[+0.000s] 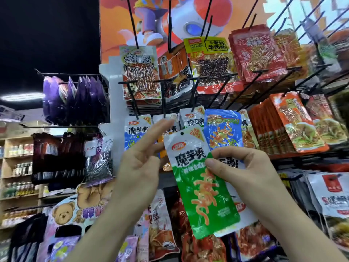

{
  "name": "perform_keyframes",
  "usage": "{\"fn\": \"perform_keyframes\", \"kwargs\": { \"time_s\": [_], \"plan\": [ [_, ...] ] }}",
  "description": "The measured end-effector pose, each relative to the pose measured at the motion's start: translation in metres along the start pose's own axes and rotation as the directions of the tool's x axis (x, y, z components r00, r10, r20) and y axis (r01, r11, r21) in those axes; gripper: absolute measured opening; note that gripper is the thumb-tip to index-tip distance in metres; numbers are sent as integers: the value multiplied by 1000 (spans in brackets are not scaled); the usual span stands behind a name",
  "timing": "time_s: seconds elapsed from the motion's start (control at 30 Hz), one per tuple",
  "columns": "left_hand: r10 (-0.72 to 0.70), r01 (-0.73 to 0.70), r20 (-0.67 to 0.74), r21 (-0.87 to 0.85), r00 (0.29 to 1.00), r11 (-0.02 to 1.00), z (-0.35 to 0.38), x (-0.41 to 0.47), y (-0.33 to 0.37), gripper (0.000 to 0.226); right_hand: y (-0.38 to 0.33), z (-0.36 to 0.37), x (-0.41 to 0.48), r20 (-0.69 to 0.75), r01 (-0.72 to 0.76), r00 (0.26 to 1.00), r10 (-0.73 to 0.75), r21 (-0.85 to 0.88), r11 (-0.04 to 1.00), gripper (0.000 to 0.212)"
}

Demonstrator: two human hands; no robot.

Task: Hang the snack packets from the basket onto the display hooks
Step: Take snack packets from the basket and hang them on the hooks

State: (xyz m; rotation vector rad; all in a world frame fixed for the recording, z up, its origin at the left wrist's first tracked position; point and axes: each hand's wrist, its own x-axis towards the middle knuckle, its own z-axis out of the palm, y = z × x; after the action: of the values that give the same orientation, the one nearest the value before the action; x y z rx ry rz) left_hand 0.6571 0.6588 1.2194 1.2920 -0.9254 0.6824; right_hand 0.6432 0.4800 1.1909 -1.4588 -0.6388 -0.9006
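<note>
My right hand (243, 167) pinches a green and white snack packet (200, 186) by its right edge, with more packets stacked behind it, a blue one (223, 129) showing above. The green packet's hang hole is at its top left. My left hand (141, 161) is raised just left of the packet, fingers straight and spread, fingertips near the hanging white and blue packets (137, 131). Black display hooks (132, 95) stick out above that row. The basket is out of view.
Rows of snack packets hang on hooks across the rack: red ones (255, 53) at the top right, orange ones (294, 125) on the right, purple bags (75, 97) on the left. Store shelves with bottles (18, 167) stand at the far left.
</note>
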Motion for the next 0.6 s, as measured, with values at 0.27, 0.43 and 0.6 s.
{"fn": "perform_keyframes", "kwargs": {
  "time_s": [0.27, 0.43, 0.6],
  "plan": [
    [-133, 134, -20, 149, 991, 980, 10, -7, 9, 9, 2, -9, -26, 8, 47, 999, -46, -136, 990, 12],
    [-238, 236, 75, 31, 968, 971, 20, -5, 0, 13, 6, -19, -33, -75, 67, 994, -79, -148, 987, 8],
    [-264, 264, -21, -9, 964, 965, 44, 6, -3, 4, 5, -28, -27, -129, 89, 987, -98, -76, 993, 4]
  ]
}}
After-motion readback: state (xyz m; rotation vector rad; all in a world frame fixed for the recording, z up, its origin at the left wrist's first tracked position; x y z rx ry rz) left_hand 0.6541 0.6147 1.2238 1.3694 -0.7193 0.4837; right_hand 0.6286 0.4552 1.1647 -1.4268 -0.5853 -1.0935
